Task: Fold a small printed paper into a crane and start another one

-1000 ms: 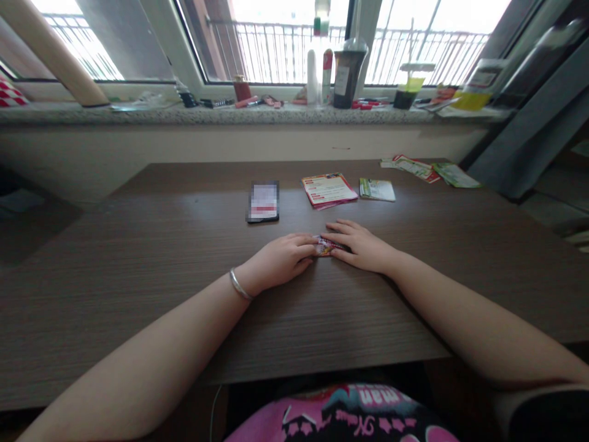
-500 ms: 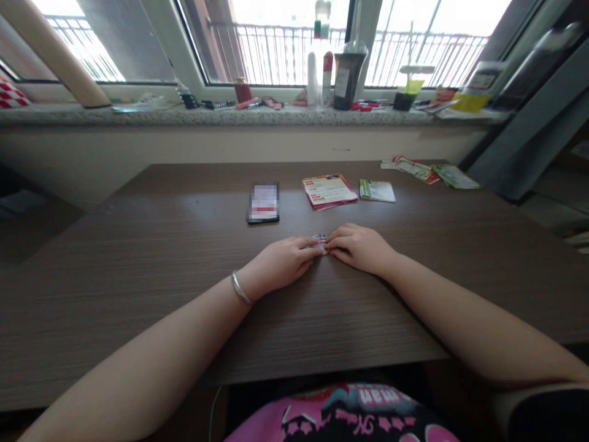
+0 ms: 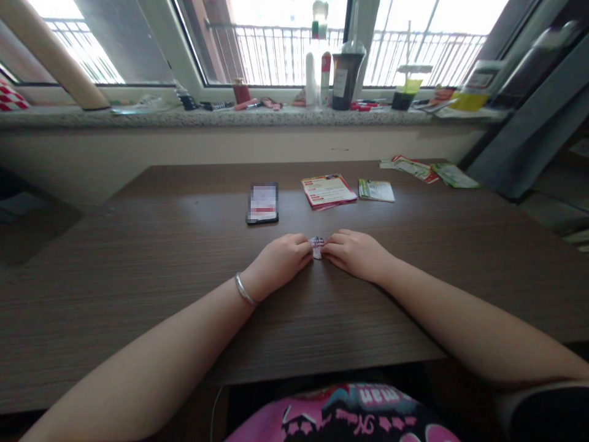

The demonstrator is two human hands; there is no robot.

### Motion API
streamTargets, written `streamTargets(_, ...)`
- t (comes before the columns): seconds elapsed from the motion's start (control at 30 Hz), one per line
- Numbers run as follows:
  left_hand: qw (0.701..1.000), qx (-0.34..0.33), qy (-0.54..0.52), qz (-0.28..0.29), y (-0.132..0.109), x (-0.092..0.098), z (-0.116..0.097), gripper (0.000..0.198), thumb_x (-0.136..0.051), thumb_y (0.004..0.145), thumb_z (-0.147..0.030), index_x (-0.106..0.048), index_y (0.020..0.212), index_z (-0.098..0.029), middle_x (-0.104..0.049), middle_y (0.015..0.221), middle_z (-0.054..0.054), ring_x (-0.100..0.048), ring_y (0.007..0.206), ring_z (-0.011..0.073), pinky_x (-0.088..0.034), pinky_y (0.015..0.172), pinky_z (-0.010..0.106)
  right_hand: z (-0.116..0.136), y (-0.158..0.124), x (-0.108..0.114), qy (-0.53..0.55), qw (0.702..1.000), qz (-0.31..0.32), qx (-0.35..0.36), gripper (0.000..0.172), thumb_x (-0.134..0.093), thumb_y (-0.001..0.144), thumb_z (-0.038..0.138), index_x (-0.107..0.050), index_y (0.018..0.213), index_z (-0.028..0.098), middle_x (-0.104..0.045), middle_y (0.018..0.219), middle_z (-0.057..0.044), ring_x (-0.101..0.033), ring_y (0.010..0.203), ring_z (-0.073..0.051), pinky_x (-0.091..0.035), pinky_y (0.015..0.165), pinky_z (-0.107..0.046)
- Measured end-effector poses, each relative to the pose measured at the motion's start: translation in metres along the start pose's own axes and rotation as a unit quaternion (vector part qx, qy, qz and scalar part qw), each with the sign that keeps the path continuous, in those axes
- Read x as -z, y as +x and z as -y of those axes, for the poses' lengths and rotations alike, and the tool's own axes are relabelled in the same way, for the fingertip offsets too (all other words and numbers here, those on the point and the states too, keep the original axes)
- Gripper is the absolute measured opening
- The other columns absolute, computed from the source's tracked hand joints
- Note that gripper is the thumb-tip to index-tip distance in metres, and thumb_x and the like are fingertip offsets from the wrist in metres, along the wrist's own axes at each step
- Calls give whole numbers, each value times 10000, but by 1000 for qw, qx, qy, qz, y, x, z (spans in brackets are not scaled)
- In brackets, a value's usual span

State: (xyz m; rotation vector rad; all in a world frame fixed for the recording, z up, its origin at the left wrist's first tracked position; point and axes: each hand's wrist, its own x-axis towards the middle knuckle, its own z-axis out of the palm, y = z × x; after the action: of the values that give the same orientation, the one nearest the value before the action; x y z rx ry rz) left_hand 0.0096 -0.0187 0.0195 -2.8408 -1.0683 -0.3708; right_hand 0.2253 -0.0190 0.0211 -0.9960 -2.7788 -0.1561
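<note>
A small piece of printed paper [image 3: 317, 248], whitish with purple and dark marks, lies low over the table between my two hands. My left hand [image 3: 286, 256], with a silver bangle at the wrist, pinches its left edge. On the opposite edge the fingers of my right hand [image 3: 356, 253] are closed in the same way. Both sets of fingertips cover the paper's sides, so its full shape is hidden. Beyond the hands, a phone [image 3: 262, 203] with a blurred screen rests on the table.
Behind the hands lie a stack of printed cards [image 3: 328, 191] and a smaller green-and-white stack [image 3: 376, 190]. More leaflets [image 3: 414, 169] are at the table's back right. Bottles and cups, including a dark cup [image 3: 345, 80], line the stone windowsill [image 3: 257, 116].
My hands have drawn slightly apart and a little nearer to me. More of the paper shows between the fingertips. The phone and cards stay in place.
</note>
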Motion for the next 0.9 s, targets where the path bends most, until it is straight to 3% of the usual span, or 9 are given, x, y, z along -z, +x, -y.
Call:
streamTargets(0.27, 997, -61, 45, -17, 3, 2, 1, 225, -488, 930, -286, -634, 823, -152, -630, 780, 55, -558, 760, 174, -446, 741, 311, -2, 1, -3, 56, 998, -18, -1, 203, -540, 904, 297, -690, 973, 180, -665, 935, -78, -583, 871, -190, -435, 813, -301)
streamTargets(0.9, 995, -44, 80, -36, -1, 1, -1, 199, -478, 927, -289, -616, 866, -159, -622, 781, 33, -573, 706, 151, -428, 631, 262, 0, 0, -5, 15, 999, -48, 12, 240, -488, 924, 336, -686, 976, 210, -656, 915, -56, -558, 839, -177, -396, 746, -280)
